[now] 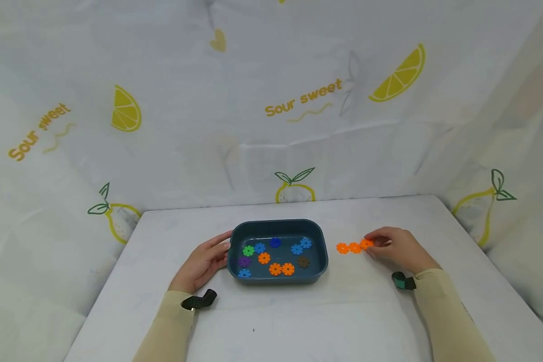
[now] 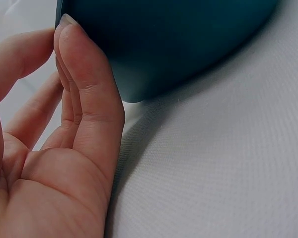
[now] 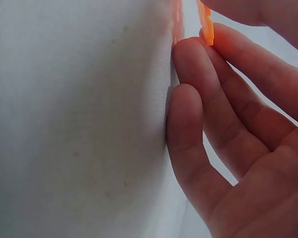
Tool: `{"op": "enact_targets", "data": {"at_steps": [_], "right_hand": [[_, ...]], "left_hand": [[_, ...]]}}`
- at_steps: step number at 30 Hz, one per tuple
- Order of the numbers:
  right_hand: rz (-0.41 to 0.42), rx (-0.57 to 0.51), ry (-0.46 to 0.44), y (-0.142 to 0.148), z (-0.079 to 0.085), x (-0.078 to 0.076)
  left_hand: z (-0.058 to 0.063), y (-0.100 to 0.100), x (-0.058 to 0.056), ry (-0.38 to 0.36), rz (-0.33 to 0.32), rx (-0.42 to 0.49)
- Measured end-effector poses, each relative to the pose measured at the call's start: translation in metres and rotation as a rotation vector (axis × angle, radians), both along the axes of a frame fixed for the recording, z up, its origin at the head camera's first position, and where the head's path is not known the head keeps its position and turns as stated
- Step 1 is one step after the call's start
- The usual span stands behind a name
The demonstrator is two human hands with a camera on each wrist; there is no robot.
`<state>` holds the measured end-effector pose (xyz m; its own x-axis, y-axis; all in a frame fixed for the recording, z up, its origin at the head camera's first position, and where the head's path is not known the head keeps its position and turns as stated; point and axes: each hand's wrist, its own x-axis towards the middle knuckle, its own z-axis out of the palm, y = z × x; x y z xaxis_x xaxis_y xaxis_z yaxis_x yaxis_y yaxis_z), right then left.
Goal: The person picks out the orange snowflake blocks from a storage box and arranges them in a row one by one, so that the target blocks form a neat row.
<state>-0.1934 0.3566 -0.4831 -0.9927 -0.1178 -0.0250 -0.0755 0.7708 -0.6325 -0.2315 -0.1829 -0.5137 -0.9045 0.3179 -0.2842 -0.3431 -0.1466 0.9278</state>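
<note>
A dark teal tray (image 1: 278,282) stands on the table with several notched plastic discs in it. My left hand (image 1: 203,264) holds its left end, fingertips right at the rim; the left wrist view shows the fingers (image 2: 89,89) against the tray wall (image 2: 179,44). To the tray's right, my right hand (image 1: 395,246) pinches the right end of a row of three joined orange notched discs (image 1: 355,247). In the right wrist view an orange disc (image 3: 206,25) shows edge-on between thumb and fingers, while the lower fingertips lie close to the table.
Inside the tray are orange discs (image 1: 275,269), blue discs (image 1: 296,249), a green disc (image 1: 248,251), a purple disc (image 1: 244,262) and a brown disc (image 1: 303,262). The white table (image 1: 298,327) ends at a lemon-printed curtain (image 1: 199,166) behind.
</note>
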Motion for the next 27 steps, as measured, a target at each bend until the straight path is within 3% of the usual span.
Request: {"op": "enact_targets", "data": {"at_steps": [27], "right_hand": [[-0.008,-0.015,-0.012,-0.0013,-0.0010,0.0016]], "left_hand": [[0.0004,0.0010,-0.0009,-0.003,0.008,0.008]]}}
